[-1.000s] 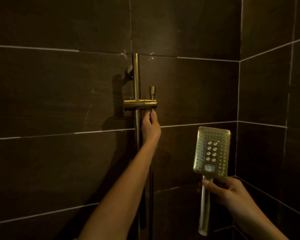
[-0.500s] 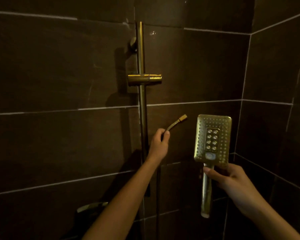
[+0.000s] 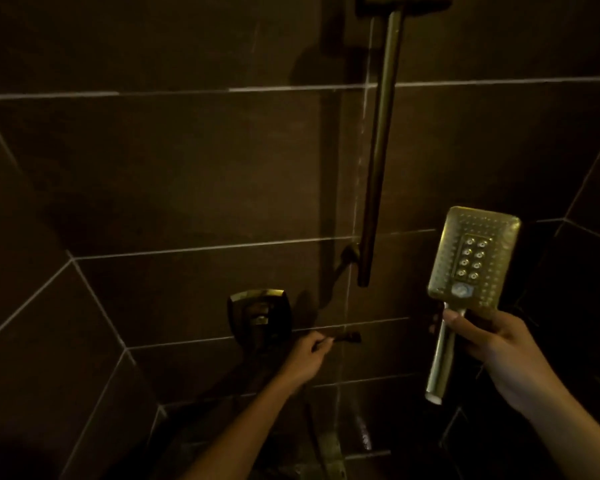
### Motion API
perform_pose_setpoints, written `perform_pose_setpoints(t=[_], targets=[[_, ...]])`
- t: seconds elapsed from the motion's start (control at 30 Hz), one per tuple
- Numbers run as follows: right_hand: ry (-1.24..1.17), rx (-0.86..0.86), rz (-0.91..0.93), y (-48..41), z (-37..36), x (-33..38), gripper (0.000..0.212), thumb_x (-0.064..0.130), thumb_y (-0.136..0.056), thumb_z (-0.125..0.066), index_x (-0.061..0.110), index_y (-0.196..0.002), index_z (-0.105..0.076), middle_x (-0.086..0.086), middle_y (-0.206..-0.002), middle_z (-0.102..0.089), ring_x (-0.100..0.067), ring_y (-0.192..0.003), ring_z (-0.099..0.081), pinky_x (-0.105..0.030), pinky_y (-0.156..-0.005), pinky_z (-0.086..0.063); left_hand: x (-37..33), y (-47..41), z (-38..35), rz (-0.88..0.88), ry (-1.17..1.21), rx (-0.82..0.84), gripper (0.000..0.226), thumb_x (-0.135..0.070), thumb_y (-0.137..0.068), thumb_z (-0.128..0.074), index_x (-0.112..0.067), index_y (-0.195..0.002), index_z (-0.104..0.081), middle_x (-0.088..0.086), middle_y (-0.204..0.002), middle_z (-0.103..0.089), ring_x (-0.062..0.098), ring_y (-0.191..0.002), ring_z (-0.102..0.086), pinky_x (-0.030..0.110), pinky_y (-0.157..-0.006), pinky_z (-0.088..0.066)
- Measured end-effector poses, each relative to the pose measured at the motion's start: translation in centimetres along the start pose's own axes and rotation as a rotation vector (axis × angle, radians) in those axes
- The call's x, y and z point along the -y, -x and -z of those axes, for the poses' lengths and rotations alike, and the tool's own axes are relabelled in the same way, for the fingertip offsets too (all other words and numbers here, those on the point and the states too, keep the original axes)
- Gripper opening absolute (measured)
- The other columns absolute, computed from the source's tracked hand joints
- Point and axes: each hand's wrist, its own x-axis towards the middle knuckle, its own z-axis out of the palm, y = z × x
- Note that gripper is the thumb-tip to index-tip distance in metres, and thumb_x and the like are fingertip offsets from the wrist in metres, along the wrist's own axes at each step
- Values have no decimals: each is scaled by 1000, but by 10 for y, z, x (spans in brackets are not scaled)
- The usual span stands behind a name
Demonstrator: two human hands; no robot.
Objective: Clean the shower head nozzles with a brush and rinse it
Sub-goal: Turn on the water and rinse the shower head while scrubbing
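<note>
A gold rectangular shower head [image 3: 473,261] is held upright at the right, its nozzle face turned toward me, detached from its hose. My right hand [image 3: 489,344] grips its handle just under the head. Low at the centre, my left hand [image 3: 307,358] pinches the shower hose [image 3: 349,337] near its end fitting, which points right, close to the wall. No brush is in view.
A gold slide rail [image 3: 378,161] runs down the dark tiled wall, its holder at the top edge. A square mixer handle [image 3: 260,315] sits on the wall just left of my left hand. A spout [image 3: 329,452] pokes out near the bottom. The room is dim.
My left hand has carried the hose end down from near the rail to beside the mixer handle. My view has tilted downward. The shower head stays in my right hand.
</note>
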Motion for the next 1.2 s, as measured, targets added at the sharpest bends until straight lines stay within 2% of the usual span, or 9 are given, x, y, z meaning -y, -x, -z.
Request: perform_pose_setpoints(t=[0.1, 0.2, 0.37, 0.57, 0.7, 0.83, 0.97, 1.07, 1.2], targets=[[3, -12, -50, 2, -17, -20, 76, 71, -41, -88, 23, -99, -80, -8, -100, -80, -21, -98, -76, -43, -85, -53, 45, -1, 24, 106, -29, -16, 18, -26, -103, -49, -16, -98, -62, 0, -83, -53, 12, -77, -51, 28, -69, -38], [-18, -51, -131, 1, -33, -34, 35, 39, -71, -77, 16, -98, -79, -7, -100, -80, -32, -108, -72, -49, -97, -50, 84, -15, 44, 214, -77, -65, 19, -26, -103, -49, -15, -93, -61, 1, -82, -53, 13, -74, -52, 29, -73, -39], [45, -117, -155, 4, -40, -53, 23, 35, -78, -74, 23, -97, -80, -6, -100, -80, -24, -102, -75, -41, -92, -56, 144, -53, 71, 293, -165, -220, 17, -34, -97, -57, -23, -90, -68, 19, -118, -56, 31, -100, -61, 38, -93, -51], [70, -243, -191, 13, -38, -67, 14, 22, -92, -67, 20, -97, -80, -9, -101, -80, -22, -94, -77, -49, -92, -58, 127, -67, 96, 293, -45, -95, 22, -27, -101, -52, -14, -107, -68, 6, -98, -63, 18, -85, -57, 28, -71, -41], [19, -290, -278, 17, -38, -70, 18, 26, -87, -70, 20, -101, -79, -12, -102, -80, -31, -96, -77, -62, -101, -49, 132, -73, 93, 271, -47, -78, 25, -32, -100, -52, -17, -109, -70, 10, -116, -61, 23, -101, -60, 30, -81, -42], [6, -285, -282, 18, -42, -66, 16, 23, -89, -70, 11, -98, -75, -16, -104, -78, -16, -79, -79, -35, -73, -63, 129, -70, 94, 271, -67, -83, 28, -35, -102, -49, -18, -114, -66, 9, -122, -52, 24, -106, -54, 32, -85, -40], [30, -228, -269, 16, -44, -70, 70, 64, -44, -90, 18, -97, -79, -11, -102, -80, -13, -89, -78, -36, -82, -60, 132, -72, 93, 292, -64, -70, 28, -33, -103, -46, -17, -119, -63, 6, -120, -48, 20, -102, -50, 34, -84, -39], [5, -236, -278, 15, -45, -73, 68, 56, -48, -89, 12, -98, -76, -14, -104, -79, -12, -86, -78, -23, -65, -60, 131, -68, 88, 302, -83, -82, 25, -36, -102, -47, -22, -113, -64, 8, -126, -45, 25, -109, -52, 36, -87, -42], [-17, -236, -274, 14, -47, -81, 82, 66, -38, -92, 10, -96, -76, -9, -94, -81, -19, -90, -79, -19, -64, -60, 128, -64, 88, 289, -69, -92, 22, -36, -102, -48, -24, -112, -64, 9, -130, -47, 28, -113, -53, 37, -89, -44]])
